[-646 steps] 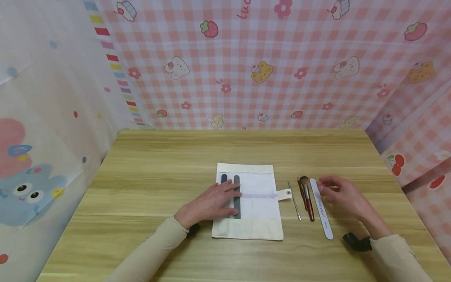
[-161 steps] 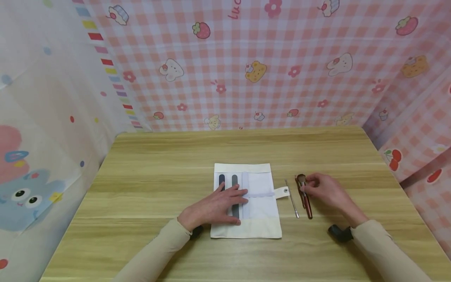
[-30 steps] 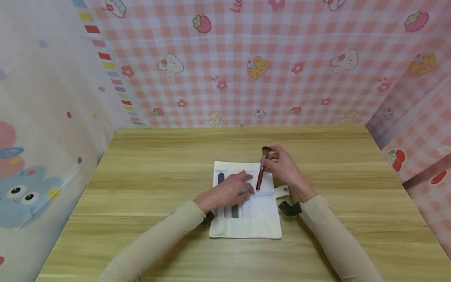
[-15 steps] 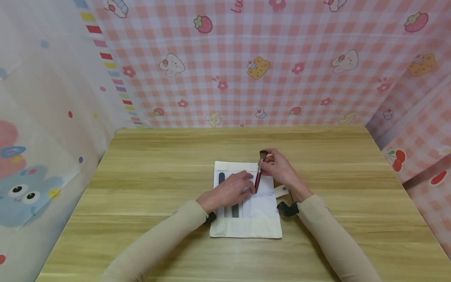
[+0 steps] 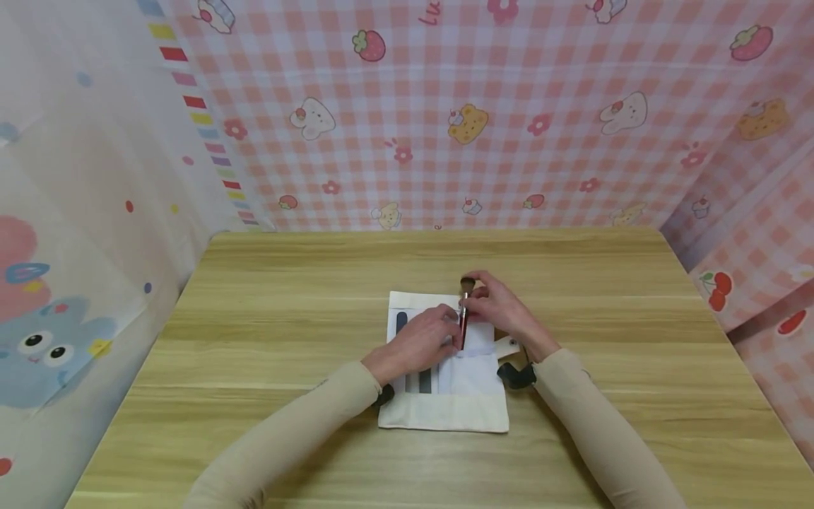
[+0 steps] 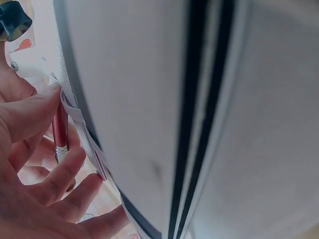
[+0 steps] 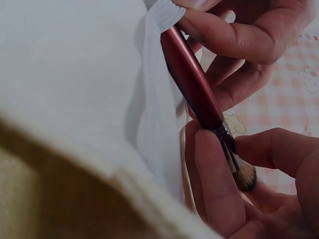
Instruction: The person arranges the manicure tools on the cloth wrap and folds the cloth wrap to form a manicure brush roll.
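Note:
A makeup brush [image 7: 194, 79] with a dark red handle and brown bristles is pinched near its metal ferrule by my right hand [image 5: 505, 307]. Its bristles point away and its handle end is right at the white elastic band [image 7: 162, 15]. My left hand [image 5: 416, 339] lies over the cream cloth pouch [image 5: 445, 412], thumb and finger pinching the edge of that band beside the handle. Under the left hand, a black nail file [image 5: 400, 322], a grey nail file [image 5: 425, 382] and a pale nail file [image 5: 444, 378] lie side by side in the pouch, partly covered.
A snap strap [image 5: 506, 346] sticks out from the pouch's right side. The right forearm covers the place where slim tools lay. Black wrist mounts [image 5: 516, 376] sit at both wrists. The wooden table [image 5: 286, 283] ends at a pink checked curtain [image 5: 381, 141].
The pale nail file went from the table's right into the pouch. The right hand then lifted the makeup brush, carried it left over the pouch, and in the last second lowered it toward the left fingers.

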`<state>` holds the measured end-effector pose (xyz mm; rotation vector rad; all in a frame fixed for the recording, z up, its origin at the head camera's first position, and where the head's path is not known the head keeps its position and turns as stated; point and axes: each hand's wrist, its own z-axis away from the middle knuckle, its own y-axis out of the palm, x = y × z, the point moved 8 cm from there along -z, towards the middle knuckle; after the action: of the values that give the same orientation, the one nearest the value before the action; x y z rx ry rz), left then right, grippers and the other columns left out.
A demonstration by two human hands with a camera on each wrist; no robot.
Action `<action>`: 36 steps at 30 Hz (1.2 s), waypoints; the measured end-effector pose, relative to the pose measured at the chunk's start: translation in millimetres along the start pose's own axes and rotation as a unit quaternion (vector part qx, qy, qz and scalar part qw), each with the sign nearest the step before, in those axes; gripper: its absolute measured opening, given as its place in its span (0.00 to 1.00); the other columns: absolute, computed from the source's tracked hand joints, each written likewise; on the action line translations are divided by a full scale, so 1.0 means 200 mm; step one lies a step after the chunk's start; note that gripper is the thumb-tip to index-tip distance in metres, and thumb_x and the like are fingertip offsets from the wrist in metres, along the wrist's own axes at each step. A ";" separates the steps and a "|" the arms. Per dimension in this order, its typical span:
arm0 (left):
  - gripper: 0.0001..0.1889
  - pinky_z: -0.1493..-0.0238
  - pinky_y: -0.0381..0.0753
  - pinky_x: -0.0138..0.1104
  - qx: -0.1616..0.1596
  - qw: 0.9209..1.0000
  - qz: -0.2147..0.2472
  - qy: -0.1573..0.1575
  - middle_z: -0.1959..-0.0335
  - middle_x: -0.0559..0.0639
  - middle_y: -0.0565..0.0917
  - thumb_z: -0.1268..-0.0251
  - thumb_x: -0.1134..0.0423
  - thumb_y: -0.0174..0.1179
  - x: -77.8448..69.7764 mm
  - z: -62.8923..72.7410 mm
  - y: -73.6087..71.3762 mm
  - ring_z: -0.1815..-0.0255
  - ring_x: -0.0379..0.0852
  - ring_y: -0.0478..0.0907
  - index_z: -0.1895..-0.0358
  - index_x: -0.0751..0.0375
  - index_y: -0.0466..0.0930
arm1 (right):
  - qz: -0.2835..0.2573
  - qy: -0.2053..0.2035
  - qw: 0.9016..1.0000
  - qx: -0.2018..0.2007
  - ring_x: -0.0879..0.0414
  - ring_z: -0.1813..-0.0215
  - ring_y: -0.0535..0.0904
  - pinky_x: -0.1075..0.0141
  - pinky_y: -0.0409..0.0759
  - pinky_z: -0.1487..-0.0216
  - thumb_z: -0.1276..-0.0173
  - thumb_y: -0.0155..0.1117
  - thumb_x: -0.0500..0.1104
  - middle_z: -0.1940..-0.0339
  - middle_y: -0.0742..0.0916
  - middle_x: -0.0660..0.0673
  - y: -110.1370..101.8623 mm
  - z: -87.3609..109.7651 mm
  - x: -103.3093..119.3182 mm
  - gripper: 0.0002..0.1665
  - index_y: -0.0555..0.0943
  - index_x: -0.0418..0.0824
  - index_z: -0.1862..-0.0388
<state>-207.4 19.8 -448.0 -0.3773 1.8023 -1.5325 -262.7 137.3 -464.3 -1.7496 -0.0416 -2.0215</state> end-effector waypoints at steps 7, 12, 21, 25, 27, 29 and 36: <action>0.04 0.35 0.75 0.40 -0.006 1.000 -0.009 0.001 0.40 0.55 0.80 0.30 0.64 0.69 -0.01 0.00 0.00 0.35 0.50 0.75 0.65 0.51 0.87 | 0.001 0.004 1.000 0.025 0.46 0.54 0.85 0.57 0.87 0.50 0.21 0.58 0.35 0.48 0.80 0.29 0.02 -0.01 -0.03 0.31 0.62 0.31 0.23; 0.05 0.34 0.74 0.41 -0.005 1.000 -0.010 -0.003 0.38 0.55 0.79 0.29 0.63 0.68 0.00 0.00 0.00 0.36 0.49 0.75 0.66 0.50 0.86 | -0.002 -0.003 1.000 0.029 0.48 0.54 0.83 0.58 0.88 0.52 0.21 0.57 0.35 0.48 0.78 0.31 0.03 -0.01 -0.03 0.26 0.67 0.28 0.29; 0.05 0.38 0.76 0.40 -0.001 1.000 -0.016 0.001 0.42 0.53 0.81 0.29 0.62 0.68 -0.01 0.00 0.00 0.40 0.47 0.76 0.66 0.50 0.85 | 0.011 -0.010 1.000 0.023 0.47 0.51 0.83 0.60 0.87 0.50 0.21 0.56 0.34 0.46 0.79 0.31 0.04 -0.01 -0.02 0.22 0.72 0.28 0.33; 0.02 0.35 0.74 0.42 0.008 1.000 -0.005 -0.003 0.42 0.52 0.81 0.28 0.63 0.67 0.00 0.02 0.00 0.39 0.47 0.76 0.61 0.51 0.87 | 0.020 -0.010 1.000 0.023 0.46 0.50 0.83 0.59 0.87 0.48 0.21 0.57 0.34 0.46 0.79 0.31 0.04 -0.02 -0.02 0.23 0.71 0.28 0.31; 0.03 0.32 0.73 0.47 0.012 1.000 -0.003 -0.008 0.40 0.52 0.81 0.28 0.63 0.67 0.01 0.04 -0.01 0.36 0.48 0.76 0.57 0.52 0.87 | 0.019 -0.004 1.000 0.021 0.45 0.49 0.83 0.58 0.86 0.48 0.21 0.57 0.35 0.45 0.79 0.30 0.04 -0.02 -0.03 0.25 0.69 0.29 0.29; 0.06 0.29 0.70 0.53 0.021 1.000 0.003 -0.014 0.37 0.53 0.80 0.29 0.61 0.67 0.02 0.06 -0.02 0.32 0.50 0.74 0.52 0.53 0.87 | 0.017 0.007 1.000 0.017 0.45 0.49 0.83 0.58 0.86 0.47 0.21 0.58 0.36 0.44 0.79 0.29 0.04 -0.02 -0.04 0.27 0.67 0.29 0.27; 0.28 0.22 0.56 0.60 0.074 0.997 0.001 -0.026 0.23 0.55 0.68 0.34 0.47 0.71 0.05 0.16 -0.01 0.18 0.58 0.56 0.35 0.55 0.79 | 0.011 0.038 0.999 -0.003 0.44 0.46 0.84 0.57 0.86 0.45 0.21 0.61 0.40 0.41 0.79 0.29 0.03 -0.03 -0.06 0.33 0.61 0.28 0.26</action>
<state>-193.6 -9.9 -449.4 -0.3415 1.6368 -1.6286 -264.0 133.3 -477.5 -1.6683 0.0089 -2.0730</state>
